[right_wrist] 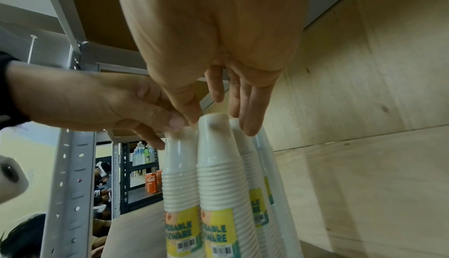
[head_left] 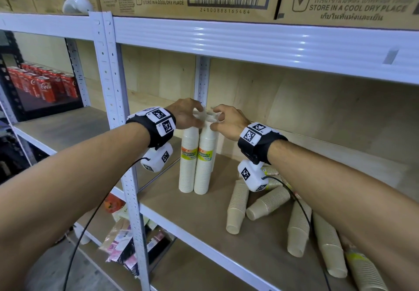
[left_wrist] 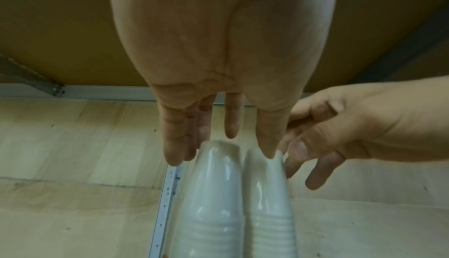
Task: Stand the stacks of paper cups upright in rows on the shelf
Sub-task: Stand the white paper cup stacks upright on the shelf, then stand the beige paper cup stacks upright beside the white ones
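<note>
Near the shelf's (head_left: 181, 202) front edge, right side: tan cup stacks (head_left: 267, 202) lying in a heap, not yet stood up. Further back, by the left upright: white wrapped stacks (head_left: 203, 161) standing upright, touching; four visible from the right wrist view. Left hand (head_left: 187, 115) and right hand (head_left: 226, 120) rest on their tops, fingers loosely spread, fingertips touching, not gripping. Judgement: first cluster done, most work left.

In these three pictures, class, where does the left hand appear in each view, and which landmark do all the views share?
Head: left hand sits centre, touching the tops of the upright white cup stacks.
Left wrist: it fills the top centre, fingers pointing down onto the stacks.
Right wrist: it enters from the left at mid-height.
Shared landmark: the white stack tops.
</note>
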The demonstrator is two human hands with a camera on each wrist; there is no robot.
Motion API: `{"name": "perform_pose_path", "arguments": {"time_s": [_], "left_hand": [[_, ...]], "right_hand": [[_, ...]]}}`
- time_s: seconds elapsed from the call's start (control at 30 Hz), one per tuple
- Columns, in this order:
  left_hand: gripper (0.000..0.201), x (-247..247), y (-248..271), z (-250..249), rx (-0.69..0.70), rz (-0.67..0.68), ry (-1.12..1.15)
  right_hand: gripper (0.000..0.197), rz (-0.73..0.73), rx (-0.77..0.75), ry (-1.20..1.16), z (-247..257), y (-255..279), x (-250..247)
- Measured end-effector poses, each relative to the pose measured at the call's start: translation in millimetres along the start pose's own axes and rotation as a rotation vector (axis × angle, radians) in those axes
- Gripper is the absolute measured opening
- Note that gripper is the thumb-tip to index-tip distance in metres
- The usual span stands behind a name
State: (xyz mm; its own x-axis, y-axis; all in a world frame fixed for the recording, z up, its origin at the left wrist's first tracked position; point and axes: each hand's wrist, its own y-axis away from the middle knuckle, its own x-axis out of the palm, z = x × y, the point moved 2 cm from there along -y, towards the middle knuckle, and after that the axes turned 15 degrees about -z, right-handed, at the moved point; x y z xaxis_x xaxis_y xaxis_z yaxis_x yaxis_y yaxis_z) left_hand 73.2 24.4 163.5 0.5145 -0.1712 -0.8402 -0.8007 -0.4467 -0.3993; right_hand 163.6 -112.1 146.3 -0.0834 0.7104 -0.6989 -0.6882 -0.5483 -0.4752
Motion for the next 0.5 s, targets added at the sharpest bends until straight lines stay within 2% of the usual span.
{"name": "perform_pose_path", "arguments": {"time_s": [0.27,0.5], "left_hand": [[0.055,-24.5,-3.2,-42.9,0.075,-0.075,0.043],[0.052,2.7,6.4,-78.8,0.094,0.034,0.165]], "right_hand": [[0.056,-0.035,0.041,0.025,-24.4,6.1,-29.5],[0.060,-0.042,0.115,0.056,-59.3,24.6,-38.2]]}}
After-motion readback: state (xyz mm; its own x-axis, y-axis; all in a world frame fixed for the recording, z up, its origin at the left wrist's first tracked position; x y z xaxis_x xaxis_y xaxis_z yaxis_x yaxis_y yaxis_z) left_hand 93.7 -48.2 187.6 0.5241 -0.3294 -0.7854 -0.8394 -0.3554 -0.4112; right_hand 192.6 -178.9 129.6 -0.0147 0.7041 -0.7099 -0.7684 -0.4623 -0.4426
